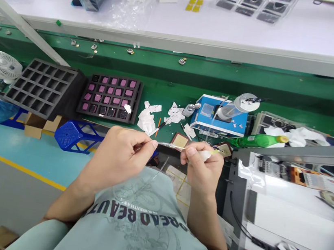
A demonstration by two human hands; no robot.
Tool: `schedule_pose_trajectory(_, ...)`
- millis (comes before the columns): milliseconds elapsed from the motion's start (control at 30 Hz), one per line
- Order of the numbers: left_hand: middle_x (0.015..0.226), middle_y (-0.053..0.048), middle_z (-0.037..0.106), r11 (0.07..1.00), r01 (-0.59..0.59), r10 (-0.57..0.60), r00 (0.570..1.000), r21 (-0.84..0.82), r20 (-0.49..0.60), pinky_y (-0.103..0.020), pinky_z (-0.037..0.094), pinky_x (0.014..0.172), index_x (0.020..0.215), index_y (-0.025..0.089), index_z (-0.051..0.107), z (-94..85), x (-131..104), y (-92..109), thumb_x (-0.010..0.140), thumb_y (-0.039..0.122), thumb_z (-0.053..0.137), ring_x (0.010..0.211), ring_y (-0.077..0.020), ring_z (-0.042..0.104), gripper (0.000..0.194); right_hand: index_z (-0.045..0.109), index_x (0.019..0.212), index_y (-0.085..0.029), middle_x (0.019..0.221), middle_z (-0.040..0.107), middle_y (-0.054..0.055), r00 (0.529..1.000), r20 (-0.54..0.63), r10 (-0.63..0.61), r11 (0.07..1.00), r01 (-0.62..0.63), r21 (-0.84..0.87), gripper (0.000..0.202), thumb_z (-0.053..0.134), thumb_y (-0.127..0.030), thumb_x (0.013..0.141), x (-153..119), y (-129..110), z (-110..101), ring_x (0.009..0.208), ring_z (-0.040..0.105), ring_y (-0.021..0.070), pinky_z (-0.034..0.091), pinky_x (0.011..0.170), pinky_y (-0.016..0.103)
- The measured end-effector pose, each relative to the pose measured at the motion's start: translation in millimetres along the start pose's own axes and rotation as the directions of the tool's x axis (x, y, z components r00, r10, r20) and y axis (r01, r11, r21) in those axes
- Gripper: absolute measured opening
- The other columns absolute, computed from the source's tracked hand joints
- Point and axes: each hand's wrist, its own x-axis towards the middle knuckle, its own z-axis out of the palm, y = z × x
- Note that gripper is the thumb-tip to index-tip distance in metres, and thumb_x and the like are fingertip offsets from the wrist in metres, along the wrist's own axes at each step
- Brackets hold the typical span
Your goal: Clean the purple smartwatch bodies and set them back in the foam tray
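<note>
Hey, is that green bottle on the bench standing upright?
No, the green bottle lies on its side, its yellow cap toward the right of the view.

Brightly lit and fairly sharp, with dark, blurry right-hand corners.

Green counter strewn with work items
A foam tray of purple pieces, crumpled white tissues, a blue box and a green bottle rest along it.
</note>
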Motion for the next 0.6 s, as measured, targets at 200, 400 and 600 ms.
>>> schedule_pose_trajectory(200, 0.05, 0.005, 0.033, 0.998, 0.057, -0.055, 0.998, -0.036, 0.033, -0.031, 0.017, 0.048, 0.053, 0.017, 0.054, 0.7, -0.2, -3.2, 0.095, 0.023, 0.061, 0.05, -0.0084, 0.027, 0.043, 0.073, 0.075, -0.023, 0.062, 0.066, -0.001, 1.0, -0.003, 0.005, 1.0, -0.005, 0.001, 0.023, 0.08, -0.04, 0.088, 0.6, 2.3, -0.3, 0.052, 0.055, 0.0129, 0.044, 0.051, 0.028)
schedule_pose_trajectory(400, 0.06, 0.005, 0.058, 0.963, 0.126, -0.114, 0.991, -0.237, 0.064, -0.024, 0.034, 0.047, 0.102, 0.019, 0.073, 3.2, -4.1, -0.5, 0.095, 0.028, 0.067, 0.049, -0.009, 0.048, 0.013, 0.067, 0.074, -0.022, 0.062, 0.062, -0.002, 0.996, 0.033, 0.077, 0.992, -0.08, 0.093, 0.029, 0.08, -0.044, 0.086, 8.3, 9.8, 2.7, 0.053, 0.054, 0.012, 0.042, 0.052, 0.028)
schedule_pose_trajectory(600, 0.072, 0.001, 0.068, 0.935, 0.118, -0.086, 0.99, -0.334, 0.111, -0.024, 0.046, 0.057, 0.102, 0.019, 0.073, 11.8, -11.1, -15.3, 0.095, 0.028, 0.068, 0.063, -0.0124, 0.06, 0.012, 0.065, 0.072, -0.021, 0.061, 0.059, -0.003, 0.996, -0.011, 0.091, 0.98, -0.088, 0.179, 0.032, 0.083, -0.046, 0.082, 15.3, 10.9, 3.7, 0.051, 0.05, 0.0104, 0.038, 0.051, 0.027)
